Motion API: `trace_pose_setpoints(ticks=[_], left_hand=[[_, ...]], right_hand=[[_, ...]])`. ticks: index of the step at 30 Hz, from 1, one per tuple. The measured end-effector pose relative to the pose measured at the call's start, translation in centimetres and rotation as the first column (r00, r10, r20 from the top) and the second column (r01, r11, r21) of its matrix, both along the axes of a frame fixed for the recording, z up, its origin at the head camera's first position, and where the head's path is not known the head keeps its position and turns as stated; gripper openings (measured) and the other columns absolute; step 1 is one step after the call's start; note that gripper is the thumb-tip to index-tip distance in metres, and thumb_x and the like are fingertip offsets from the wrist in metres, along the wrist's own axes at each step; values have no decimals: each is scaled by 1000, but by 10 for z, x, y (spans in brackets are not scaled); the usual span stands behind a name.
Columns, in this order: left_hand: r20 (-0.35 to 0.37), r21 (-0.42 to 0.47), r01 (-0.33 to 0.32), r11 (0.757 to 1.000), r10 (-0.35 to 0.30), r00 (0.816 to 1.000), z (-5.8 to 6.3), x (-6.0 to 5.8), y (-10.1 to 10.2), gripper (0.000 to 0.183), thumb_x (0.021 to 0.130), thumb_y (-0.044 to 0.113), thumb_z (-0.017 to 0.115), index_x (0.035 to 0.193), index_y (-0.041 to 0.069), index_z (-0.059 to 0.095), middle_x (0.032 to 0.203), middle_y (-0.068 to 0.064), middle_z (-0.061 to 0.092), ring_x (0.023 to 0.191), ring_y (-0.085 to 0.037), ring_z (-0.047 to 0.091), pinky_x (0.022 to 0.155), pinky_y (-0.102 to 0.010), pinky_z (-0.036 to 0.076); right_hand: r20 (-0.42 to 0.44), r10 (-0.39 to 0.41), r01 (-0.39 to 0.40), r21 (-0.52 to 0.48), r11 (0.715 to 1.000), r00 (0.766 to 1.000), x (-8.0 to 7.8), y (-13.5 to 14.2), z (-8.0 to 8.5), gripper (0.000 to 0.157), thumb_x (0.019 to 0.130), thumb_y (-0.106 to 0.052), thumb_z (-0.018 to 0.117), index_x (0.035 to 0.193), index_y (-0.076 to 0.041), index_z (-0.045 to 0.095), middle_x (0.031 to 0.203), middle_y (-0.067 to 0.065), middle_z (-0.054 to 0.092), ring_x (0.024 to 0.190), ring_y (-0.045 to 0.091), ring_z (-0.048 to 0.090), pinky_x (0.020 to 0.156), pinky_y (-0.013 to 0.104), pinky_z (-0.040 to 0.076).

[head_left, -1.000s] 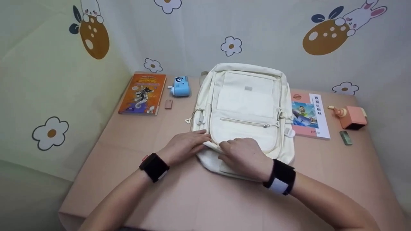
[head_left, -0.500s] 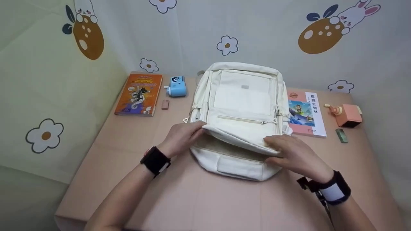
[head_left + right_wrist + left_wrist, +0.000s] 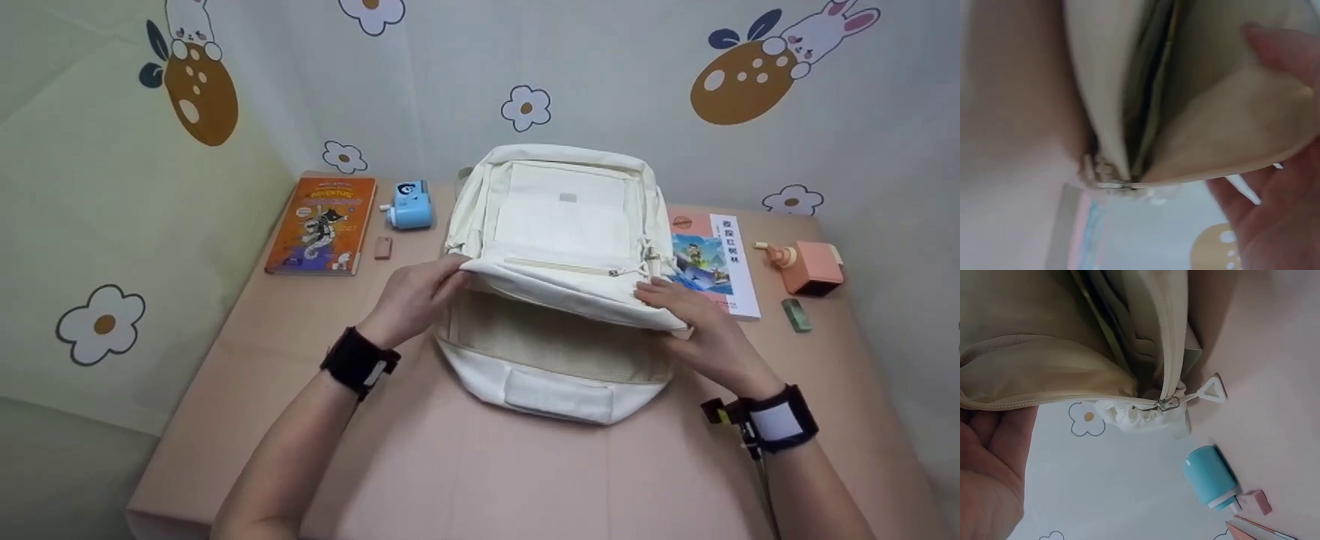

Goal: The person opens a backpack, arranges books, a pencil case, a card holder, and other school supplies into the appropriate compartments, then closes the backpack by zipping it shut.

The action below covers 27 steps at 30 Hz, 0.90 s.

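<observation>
A white backpack lies on its back in the middle of the table, its front flap lifted at the near end. The beige lining shows under the raised flap. My left hand pinches the flap's left corner, and my right hand grips its right corner with the thumb inside. In the left wrist view, a zipper pull with a white triangle tag hangs at the end of the opened zipper. The right wrist view shows my right thumb against the lining.
Left of the backpack lie an orange book, a blue crank pencil sharpener and a small pink eraser. To its right are a pink-and-white book, a pink crank sharpener and a green eraser.
The right hand has moved from the near edge to the flap's right corner. Both hands have raised the flap away from me, and the backpack's opening has widened.
</observation>
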<state>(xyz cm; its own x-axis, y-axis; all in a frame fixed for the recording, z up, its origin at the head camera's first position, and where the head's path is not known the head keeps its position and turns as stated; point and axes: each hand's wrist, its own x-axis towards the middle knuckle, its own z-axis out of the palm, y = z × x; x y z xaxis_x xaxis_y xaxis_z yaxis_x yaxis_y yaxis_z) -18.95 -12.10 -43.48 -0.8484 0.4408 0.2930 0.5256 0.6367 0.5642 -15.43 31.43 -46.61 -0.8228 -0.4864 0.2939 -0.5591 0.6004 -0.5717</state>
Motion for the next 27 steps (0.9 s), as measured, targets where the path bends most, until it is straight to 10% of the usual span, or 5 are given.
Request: trace_pose_setpoints(ticks=[6, 17, 27], left_hand=[[47, 45, 9, 999, -11, 999, 12, -2, -1, 31, 107, 29, 54, 131, 15, 68, 103, 0, 72, 91, -16, 66, 80, -39, 54], [-14, 107, 57, 993, -56, 998, 15, -2, 0, 35, 105, 41, 57, 124, 14, 69, 101, 4, 69, 88, -12, 62, 78, -36, 53], [52, 53, 197, 979, -200, 978, -6, -19, -6, 63, 90, 31, 81, 147, 22, 57, 145, 8, 58, 135, -11, 50, 111, -37, 40]], right_hand=[[-104, -71, 57, -134, 989, 992, -9, -4, -9, 50, 90, 13, 68, 134, -12, 68, 137, 6, 65, 135, 35, 52, 113, 20, 32], [-11, -333, 321, -234, 918, 943, -18, -13, 6, 26, 105, -11, 58, 127, -6, 70, 127, 10, 70, 121, 28, 62, 97, 13, 41], [84, -338, 348, -216, 912, 937, -28, -10, 15, 38, 109, -30, 50, 138, -11, 64, 136, 11, 65, 126, 29, 60, 97, 19, 45]])
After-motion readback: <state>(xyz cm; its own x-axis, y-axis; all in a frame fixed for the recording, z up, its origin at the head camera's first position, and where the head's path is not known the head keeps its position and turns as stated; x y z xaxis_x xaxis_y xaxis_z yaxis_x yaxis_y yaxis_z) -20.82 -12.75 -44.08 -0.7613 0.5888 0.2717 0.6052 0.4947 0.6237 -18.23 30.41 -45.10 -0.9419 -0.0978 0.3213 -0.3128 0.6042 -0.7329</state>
